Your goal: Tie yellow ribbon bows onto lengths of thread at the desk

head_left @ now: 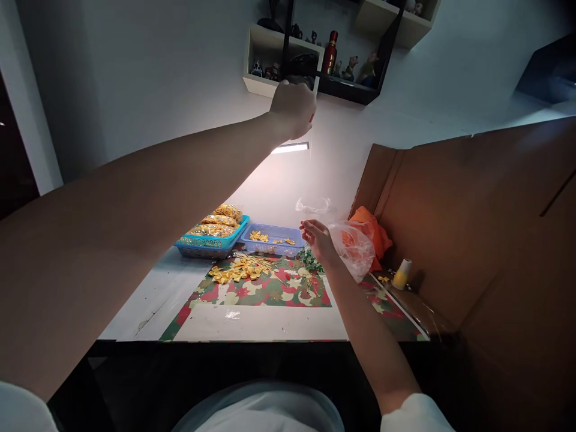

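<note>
My left hand (pixel 294 108) is raised high in front of the wall shelf, its fingers curled closed; what they hold, if anything, is hidden. Above the table, my right hand (pixel 317 240) has its thumb and fingertips pinched together, and anything between them is too small to make out. Just below and beside it lies a green leafy bunch (pixel 310 259). Yellow bow-like pieces (pixel 240 269) are heaped on the patterned sheet (pixel 270 294), with thin golden sticks beside them. A purple basket (pixel 270 229) behind holds a few more yellow pieces.
Bags of yellow pieces (pixel 216 230) fill a turquoise basket (pixel 211 242) at the left. To the right are a clear plastic bag (pixel 357 249), an orange bag (pixel 373 231), a yellow-white cone (pixel 402 274) and tall cardboard (pixel 450 210). A lit lamp (pixel 291 147) hangs below the shelf (pixel 346 90).
</note>
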`<state>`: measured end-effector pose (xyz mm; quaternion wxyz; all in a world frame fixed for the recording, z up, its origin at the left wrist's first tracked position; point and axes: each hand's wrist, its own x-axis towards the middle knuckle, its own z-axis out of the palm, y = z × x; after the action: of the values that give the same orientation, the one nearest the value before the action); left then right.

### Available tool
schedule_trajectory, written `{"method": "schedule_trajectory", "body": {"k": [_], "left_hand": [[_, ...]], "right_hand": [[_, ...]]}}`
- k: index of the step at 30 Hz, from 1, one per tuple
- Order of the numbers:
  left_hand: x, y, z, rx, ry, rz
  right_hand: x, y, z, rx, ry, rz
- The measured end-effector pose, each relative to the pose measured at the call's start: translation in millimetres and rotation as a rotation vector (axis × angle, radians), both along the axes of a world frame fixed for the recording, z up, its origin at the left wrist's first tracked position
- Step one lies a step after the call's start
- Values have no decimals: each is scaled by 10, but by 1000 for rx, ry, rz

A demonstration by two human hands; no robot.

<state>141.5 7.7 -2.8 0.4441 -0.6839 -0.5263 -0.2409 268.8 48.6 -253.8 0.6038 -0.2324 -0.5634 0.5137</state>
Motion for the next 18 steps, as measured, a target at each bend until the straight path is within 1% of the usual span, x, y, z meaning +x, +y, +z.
{"method": "schedule_trajectory", "body": {"k": [4,7,11,15,16,17,18], "left_hand": [[24,-24,65,12,-4,1],[114,-74,131,32,-16,-3],[346,-216,218,36,-20,-42],[632,-457,294,33,-19,-142],[703,-513,319,7,-25,-172],[771,-554,351,-54,-29,-201],[836,-574,392,-151,-26,-227]], "right_hand": [[27,-5,-42,7,-43,-17],[85,-8,-47,31,-50,-51],[247,-31,3,107,-20,-123],[491,-92,106,160,39,-200],[561,-114,134,175,68,-215],[634,-138,161,192,102,-230],[712,-164,186,210,134,-246]]}}
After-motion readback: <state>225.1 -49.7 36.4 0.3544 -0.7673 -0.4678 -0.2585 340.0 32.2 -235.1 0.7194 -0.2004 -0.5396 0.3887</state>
